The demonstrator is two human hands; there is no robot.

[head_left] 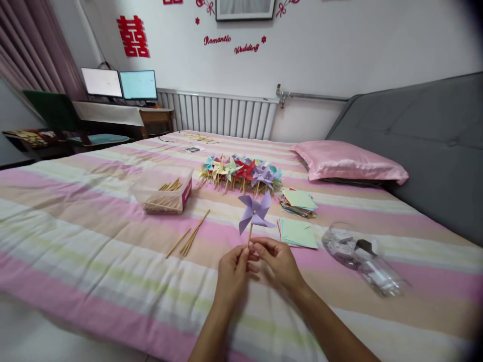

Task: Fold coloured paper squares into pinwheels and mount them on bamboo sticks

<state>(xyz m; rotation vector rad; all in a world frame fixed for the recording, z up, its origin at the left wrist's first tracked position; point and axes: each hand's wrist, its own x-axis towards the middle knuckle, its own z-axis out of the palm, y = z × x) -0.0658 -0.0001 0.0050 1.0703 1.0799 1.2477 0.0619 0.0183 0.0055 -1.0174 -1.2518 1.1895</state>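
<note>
A purple paper pinwheel (255,212) on a thin wooden stick stands upright over the striped bed (94,236). My left hand (234,274) and my right hand (277,261) both pinch the lower end of its stick, fingers closed, hands touching each other. A heap of finished pinwheels (241,171) in many colours lies farther back. Two stacks of coloured paper squares (299,218) sit just right of the held pinwheel. Loose wooden sticks (190,236) lie to the left, near a clear box of sticks (166,193).
A clear plastic bag (362,256) with small parts lies at the right. A pink pillow (347,163) rests against the grey headboard (433,141). A radiator (222,113), a desk with two monitors (121,83) and a green chair (56,110) stand beyond the bed.
</note>
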